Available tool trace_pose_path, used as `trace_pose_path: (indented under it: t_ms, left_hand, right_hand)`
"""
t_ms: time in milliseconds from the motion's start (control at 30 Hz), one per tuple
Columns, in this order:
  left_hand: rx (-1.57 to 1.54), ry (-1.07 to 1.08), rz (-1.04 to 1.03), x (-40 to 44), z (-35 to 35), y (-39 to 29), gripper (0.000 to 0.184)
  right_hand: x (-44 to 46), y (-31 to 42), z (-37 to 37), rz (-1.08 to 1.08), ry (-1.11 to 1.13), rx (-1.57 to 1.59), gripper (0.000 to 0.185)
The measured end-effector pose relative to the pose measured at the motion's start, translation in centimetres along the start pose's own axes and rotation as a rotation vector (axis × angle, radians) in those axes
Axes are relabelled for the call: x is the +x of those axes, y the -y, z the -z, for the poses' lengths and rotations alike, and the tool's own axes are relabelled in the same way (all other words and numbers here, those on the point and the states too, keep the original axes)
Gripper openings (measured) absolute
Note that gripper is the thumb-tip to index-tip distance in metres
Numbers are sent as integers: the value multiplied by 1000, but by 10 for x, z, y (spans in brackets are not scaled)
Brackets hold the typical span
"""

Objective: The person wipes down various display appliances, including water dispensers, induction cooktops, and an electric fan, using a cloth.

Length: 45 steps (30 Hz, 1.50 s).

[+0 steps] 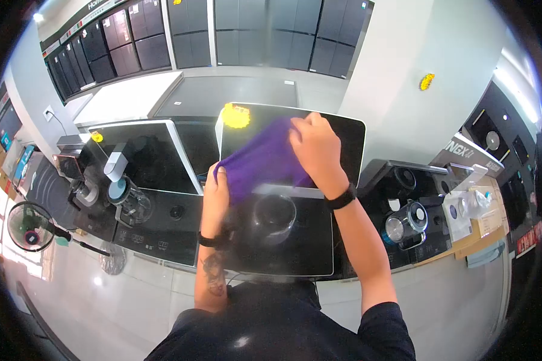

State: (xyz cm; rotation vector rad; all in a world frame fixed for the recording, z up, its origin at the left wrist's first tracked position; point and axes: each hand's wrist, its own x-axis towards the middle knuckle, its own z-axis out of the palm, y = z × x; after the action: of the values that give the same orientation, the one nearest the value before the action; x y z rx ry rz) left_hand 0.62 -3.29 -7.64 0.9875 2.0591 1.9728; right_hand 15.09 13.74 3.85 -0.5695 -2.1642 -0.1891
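"How did the hands stand?"

"The left hand [218,191] was closed on the left edge of the purple cloth [260,157], thumb on its near side; the right hand [318,147], fingers curled in, gripped its far right part."

"And the cloth?"

"It was spread between them, above the dark surface [310,249]. I judged it light, soft, limp and unbreakable, best held by its corners or edges."

"Anything unclear?"

"The left fingers were mostly behind the cloth, the right fingertips tucked away. A blurred round mark [275,218] nearer the body could have been print or reflection. Beyond, cloth and right hand partly covered the upright panel [350,141]."
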Motion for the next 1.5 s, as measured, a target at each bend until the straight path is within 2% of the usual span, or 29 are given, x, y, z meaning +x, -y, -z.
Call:
trace_pose_path:
  t_ms: [133,400,500,633,933,1067,1100,1133,1167,1233,1300,1400,1500]
  left_hand:
    - [21,42,-55,3,5,6,38]
    - [12,31,-30,0,5,5,37]
    - [17,61,-80,4,7,14,36]
    - [42,77,10,4,8,13,35]
    - [-29,118,-14,8,8,19,36]
    - [-30,101,26,7,9,16,36]
    - [-37,62,-59,5,7,13,35]
    - [-73,49,-30,2,7,8,35]
    - [-110,33,1,-2,7,5,35]
    - [8,-6,-83,-14,16,6,34]
    - [94,-65,45,-38,29,-18,33]
    - [-65,-183,107,-72,41,-31,26]
    - [-119,-44,124,-105,36,-62,21]
  right_hand:
    - [14,12,-14,158,-69,3,20]
    - [1,46,-16,212,128,-8,28]
    - [-10,56,-19,223,221,-16,31]
    - [-17,70,-19,222,284,-44,32]
    - [-6,95,-37,256,154,16,21]
    - [-1,101,-39,255,201,34,20]
    - [-3,101,-36,257,212,34,21]
    - [-4,100,-33,261,221,32,22]
    - [-9,96,-29,243,233,64,23]
    - [-28,85,-18,216,264,129,25]
    - [-57,70,7,92,225,328,35]
    - [-103,49,46,-159,300,423,44]
    - [-169,24,65,-391,258,497,47]
